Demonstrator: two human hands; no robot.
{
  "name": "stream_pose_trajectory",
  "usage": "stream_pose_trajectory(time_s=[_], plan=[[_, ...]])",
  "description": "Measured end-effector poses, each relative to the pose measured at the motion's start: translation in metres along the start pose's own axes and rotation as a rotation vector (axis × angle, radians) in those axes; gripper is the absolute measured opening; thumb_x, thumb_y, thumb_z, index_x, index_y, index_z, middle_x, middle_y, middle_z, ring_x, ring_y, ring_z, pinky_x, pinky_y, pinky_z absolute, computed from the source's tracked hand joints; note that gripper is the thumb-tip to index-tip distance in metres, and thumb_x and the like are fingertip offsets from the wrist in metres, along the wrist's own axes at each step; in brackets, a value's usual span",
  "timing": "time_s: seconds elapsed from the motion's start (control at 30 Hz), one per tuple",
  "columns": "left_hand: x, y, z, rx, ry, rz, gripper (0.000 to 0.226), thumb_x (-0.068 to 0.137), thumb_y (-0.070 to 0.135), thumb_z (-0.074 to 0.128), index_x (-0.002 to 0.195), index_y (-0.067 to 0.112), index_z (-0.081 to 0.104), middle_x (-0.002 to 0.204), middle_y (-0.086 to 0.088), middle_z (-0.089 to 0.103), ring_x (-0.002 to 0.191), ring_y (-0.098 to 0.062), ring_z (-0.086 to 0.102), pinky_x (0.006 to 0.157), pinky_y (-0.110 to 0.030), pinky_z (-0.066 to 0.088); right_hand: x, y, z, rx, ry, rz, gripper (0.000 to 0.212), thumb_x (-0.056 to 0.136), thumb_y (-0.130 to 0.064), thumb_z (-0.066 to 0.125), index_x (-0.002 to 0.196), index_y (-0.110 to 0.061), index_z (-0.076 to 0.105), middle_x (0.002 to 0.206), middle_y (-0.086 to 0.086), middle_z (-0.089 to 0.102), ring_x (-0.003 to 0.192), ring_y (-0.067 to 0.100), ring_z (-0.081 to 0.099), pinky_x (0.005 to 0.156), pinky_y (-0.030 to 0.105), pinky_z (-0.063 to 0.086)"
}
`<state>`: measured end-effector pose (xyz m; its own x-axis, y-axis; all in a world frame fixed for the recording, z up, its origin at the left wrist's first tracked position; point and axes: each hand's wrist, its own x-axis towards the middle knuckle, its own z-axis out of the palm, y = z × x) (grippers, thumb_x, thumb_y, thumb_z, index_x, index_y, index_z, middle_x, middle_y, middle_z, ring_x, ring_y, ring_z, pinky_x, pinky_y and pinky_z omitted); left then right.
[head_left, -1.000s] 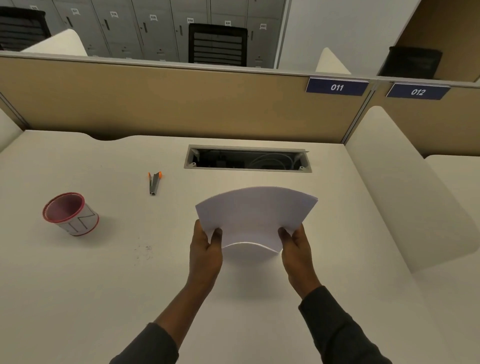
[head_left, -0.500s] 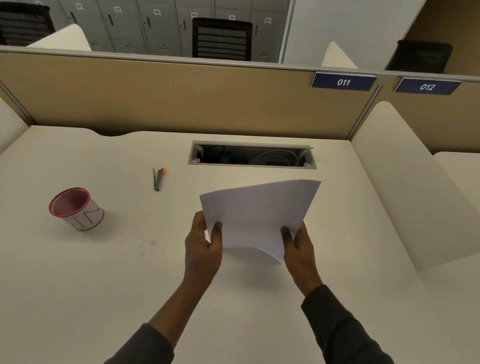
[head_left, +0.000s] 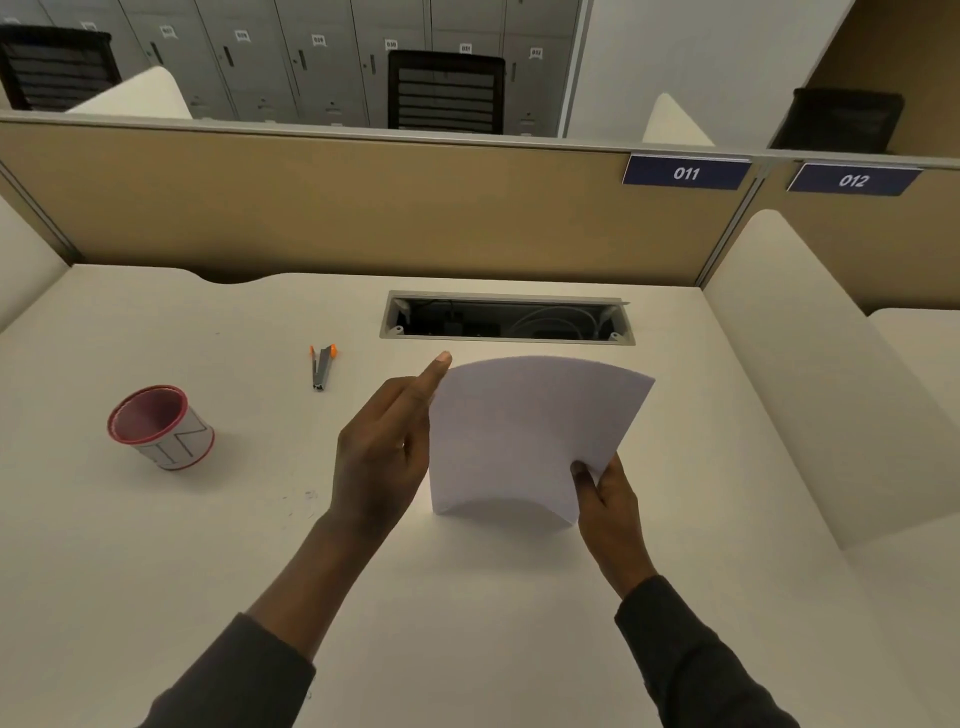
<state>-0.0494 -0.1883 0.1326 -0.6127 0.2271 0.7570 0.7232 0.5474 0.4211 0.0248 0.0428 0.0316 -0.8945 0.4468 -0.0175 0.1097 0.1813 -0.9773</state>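
Note:
A white sheet of paper (head_left: 524, 431) bows upward above the middle of the desk. My right hand (head_left: 605, 499) pinches its lower right corner between thumb and fingers. My left hand (head_left: 387, 447) lies along the sheet's left edge, fingers extended, the forefinger tip reaching the upper left corner; whether it grips the edge cannot be told. Both forearms wear dark sleeves.
A red-rimmed white cup (head_left: 158, 428) stands at the left of the white desk (head_left: 156, 571). A small grey and orange stapler (head_left: 322, 366) lies behind it. An open cable tray (head_left: 506, 319) is cut into the desk's back. Tan partitions and a white side divider (head_left: 810, 364) enclose the desk.
My left hand let go of the lower left corner and slid up along the sheet's left edge. The paper swung more upright and shifted right; my right hand kept its pinch.

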Motion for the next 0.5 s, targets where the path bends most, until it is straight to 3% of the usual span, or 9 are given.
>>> stream_pose_trajectory(time_s=[0.17, 0.27, 0.37, 0.5], plan=[[0.003, 0.002, -0.001, -0.042, -0.003, -0.042, 0.059, 0.112, 0.039, 0.033, 0.127, -0.005, 0.07, 0.104, -0.016, 0.078, 0.088, -0.028, 0.074, 0.079, -0.03, 0.06, 0.0, -0.001, 0.0, -0.013, -0.003, -0.005, 0.037, 0.103, -0.02, 0.049, 0.134, -0.04, 0.044, 0.124, -0.019, 0.059, 0.117, 0.002, 0.056, 0.102, 0.025, 0.046], [0.007, 0.001, -0.001, -0.036, 0.041, -0.081, 0.041, 0.11, 0.024, 0.044, 0.128, -0.003, 0.069, 0.099, -0.013, 0.077, 0.087, -0.021, 0.07, 0.083, -0.016, 0.052, 0.001, -0.005, -0.004, -0.022, -0.004, -0.008, 0.035, 0.102, -0.021, 0.05, 0.134, -0.036, 0.047, 0.123, -0.019, 0.061, 0.115, 0.003, 0.059, 0.099, 0.025, 0.048], [0.016, -0.001, -0.001, -0.067, 0.091, -0.156, 0.029, 0.1, 0.002, 0.057, 0.125, -0.001, 0.072, 0.098, -0.009, 0.076, 0.085, -0.007, 0.062, 0.087, -0.005, 0.045, -0.002, -0.018, -0.011, -0.04, -0.021, -0.026, 0.027, 0.101, -0.025, 0.051, 0.124, -0.039, 0.053, 0.115, -0.022, 0.066, 0.105, 0.001, 0.064, 0.088, 0.02, 0.054], [0.031, -0.014, -0.004, -0.097, 0.059, -0.282, 0.027, 0.098, 0.001, 0.064, 0.123, 0.005, 0.075, 0.104, -0.003, 0.078, 0.08, -0.012, 0.069, 0.081, -0.006, 0.048, -0.01, -0.029, -0.021, -0.06, -0.077, 0.003, 0.019, 0.1, -0.027, 0.054, 0.115, -0.036, 0.061, 0.103, -0.021, 0.069, 0.093, 0.005, 0.066, 0.075, 0.022, 0.055]])
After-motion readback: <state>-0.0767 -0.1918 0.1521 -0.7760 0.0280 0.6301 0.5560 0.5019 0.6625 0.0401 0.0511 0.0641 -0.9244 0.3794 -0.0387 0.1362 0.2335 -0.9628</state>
